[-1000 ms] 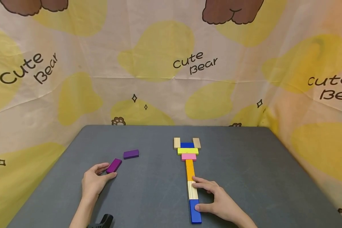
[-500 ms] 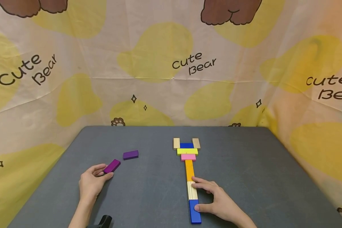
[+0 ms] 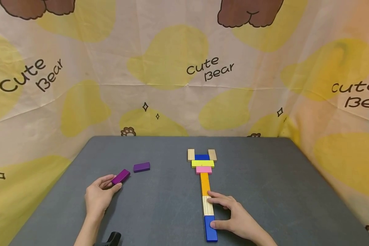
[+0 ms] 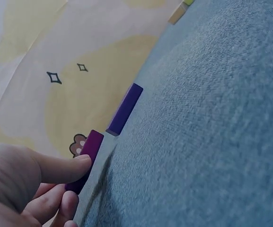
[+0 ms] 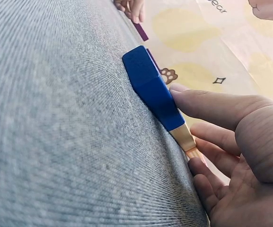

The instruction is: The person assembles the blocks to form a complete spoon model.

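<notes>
My left hand (image 3: 99, 194) pinches a magenta wooden block (image 3: 121, 176) between thumb and fingers at the left of the table. In the left wrist view, the thumb lies across the block's face and its far end points toward a darker purple block (image 4: 126, 109). My right hand (image 3: 238, 217) rests along the right side of a row of blocks. Its thumb touches the blue block (image 3: 210, 229) at the near end, while its fingertips reach the striped plain wood block (image 3: 207, 205) and the near end of the orange block (image 3: 204, 183).
Beyond the orange block lie a pink block (image 3: 204, 170), a yellow block (image 3: 203, 163) and another blue block (image 3: 202, 157), flanked by two plain wood blocks (image 3: 191, 154). A black object (image 3: 113, 238) shows beside the left forearm. A printed cloth (image 3: 172, 68) hangs behind the grey table (image 3: 264, 171).
My left hand has shifted slightly left with the magenta block, which now lies at a flatter slant in the head view. The right hand and the row of blocks stay put.
</notes>
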`<state>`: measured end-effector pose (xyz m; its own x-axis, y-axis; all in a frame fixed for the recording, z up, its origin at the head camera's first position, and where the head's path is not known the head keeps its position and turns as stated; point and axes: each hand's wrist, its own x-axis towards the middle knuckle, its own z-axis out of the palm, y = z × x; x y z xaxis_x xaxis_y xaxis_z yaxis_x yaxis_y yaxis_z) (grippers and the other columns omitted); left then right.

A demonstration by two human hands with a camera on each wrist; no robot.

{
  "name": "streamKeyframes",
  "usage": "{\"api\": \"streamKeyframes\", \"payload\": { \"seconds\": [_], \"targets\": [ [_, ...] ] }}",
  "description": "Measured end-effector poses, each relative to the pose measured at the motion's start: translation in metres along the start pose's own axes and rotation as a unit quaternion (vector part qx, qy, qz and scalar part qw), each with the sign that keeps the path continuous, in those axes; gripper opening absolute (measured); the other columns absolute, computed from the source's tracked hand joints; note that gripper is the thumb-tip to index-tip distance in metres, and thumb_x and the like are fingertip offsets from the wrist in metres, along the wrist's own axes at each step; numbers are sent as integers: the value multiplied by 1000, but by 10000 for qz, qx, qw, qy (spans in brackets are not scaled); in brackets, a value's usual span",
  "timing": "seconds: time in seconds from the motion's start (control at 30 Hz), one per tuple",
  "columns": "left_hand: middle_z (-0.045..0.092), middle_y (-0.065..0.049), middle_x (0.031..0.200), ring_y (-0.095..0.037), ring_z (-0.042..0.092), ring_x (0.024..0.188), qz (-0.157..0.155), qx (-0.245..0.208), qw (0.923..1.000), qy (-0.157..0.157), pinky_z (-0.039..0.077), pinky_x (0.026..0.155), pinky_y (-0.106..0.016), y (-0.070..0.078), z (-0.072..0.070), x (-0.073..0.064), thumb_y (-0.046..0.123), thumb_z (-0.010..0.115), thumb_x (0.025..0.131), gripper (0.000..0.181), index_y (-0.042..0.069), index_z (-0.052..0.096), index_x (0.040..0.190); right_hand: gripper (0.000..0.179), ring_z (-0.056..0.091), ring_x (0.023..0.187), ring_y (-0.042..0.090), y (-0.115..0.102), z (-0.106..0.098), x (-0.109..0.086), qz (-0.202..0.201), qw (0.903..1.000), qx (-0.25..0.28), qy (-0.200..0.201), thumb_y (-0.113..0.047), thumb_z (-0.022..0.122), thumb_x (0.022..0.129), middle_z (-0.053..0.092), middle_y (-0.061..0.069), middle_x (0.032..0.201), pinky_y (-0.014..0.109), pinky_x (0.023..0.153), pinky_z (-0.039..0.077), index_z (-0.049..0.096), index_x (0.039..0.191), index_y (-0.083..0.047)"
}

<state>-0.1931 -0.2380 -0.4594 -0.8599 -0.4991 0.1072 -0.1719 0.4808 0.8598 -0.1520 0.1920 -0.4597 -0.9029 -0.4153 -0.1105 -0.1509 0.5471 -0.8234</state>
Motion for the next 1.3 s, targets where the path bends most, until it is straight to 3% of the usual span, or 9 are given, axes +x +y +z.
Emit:
{"api": "streamKeyframes", "payload": {
  "seconds": [0.13, 0.3, 0.5, 0.7, 0.87, 1.03, 1.3],
  "targets": [
    [70, -13, 112, -14, 63, 96, 81, -90, 9999, -45, 42, 73, -13, 4, 1, -1, 17, 85, 79, 45, 5, 69, 119, 60, 38, 127, 29, -1, 0, 0, 21, 10000, 2, -14, -45, 82, 77, 42, -8, 149, 57, 99, 38, 60, 132, -37],
    [69, -14, 113, -21, 63, 103, 234, -238, 9992, -201, 42, 74, -16, 12, 5, -2, 16, 83, 81, 44, 5, 68, 121, 60, 38, 127, 30, -2, 0, -1, 47, 10000, -1, -21, -44, 83, 77, 42, -7, 149, 58, 99, 38, 60, 132, -36],
    [68, -15, 116, -25, 60, 110, 410, -452, 9969, -493, 42, 80, -24, 32, 16, -1, 15, 81, 83, 42, 5, 67, 121, 60, 38, 127, 30, -2, -1, -1, 10, 10000, -24, -18, -44, 82, 78, 41, -7, 150, 57, 99, 38, 60, 133, -35],
    [68, -13, 116, -24, 60, 110, 784, -693, 9906, -880, 44, 77, -18, 56, 33, 1, 12, 80, 84, 39, 5, 67, 120, 60, 39, 127, 29, -3, -1, -2, -8, 10000, -20, -1, -44, 83, 77, 42, -7, 149, 57, 98, 38, 60, 132, -34],
    [69, -13, 112, -24, 63, 105, 1242, -904, 9818, -1113, 46, 77, -20, 76, 54, 2, 8, 80, 83, 37, 4, 68, 117, 60, 39, 127, 29, -3, -2, -3, -7, 10000, -7, -11, -44, 83, 78, 41, -7, 150, 57, 99, 38, 60, 133, -34],
    [70, -9, 110, -22, 63, 104, 1470, -1107, 9743, -1295, 48, 81, -30, 92, 82, 4, 8, 81, 83, 35, 6, 69, 115, 60, 39, 126, 28, -1, -2, -4, -1, 10000, -16, 18, -44, 83, 77, 42, -8, 149, 56, 98, 38, 60, 133, -35],
    [70, -6, 112, -22, 62, 105, 1921, -1032, 9616, -1667, 50, 85, -39, 107, 127, 9, 6, 79, 84, 32, 8, 70, 114, 60, 38, 127, 28, -2, -1, -3, 31, 10000, -53, 36, -45, 82, 77, 42, -10, 149, 56, 99, 38, 60, 133, -37]
  ]
}}
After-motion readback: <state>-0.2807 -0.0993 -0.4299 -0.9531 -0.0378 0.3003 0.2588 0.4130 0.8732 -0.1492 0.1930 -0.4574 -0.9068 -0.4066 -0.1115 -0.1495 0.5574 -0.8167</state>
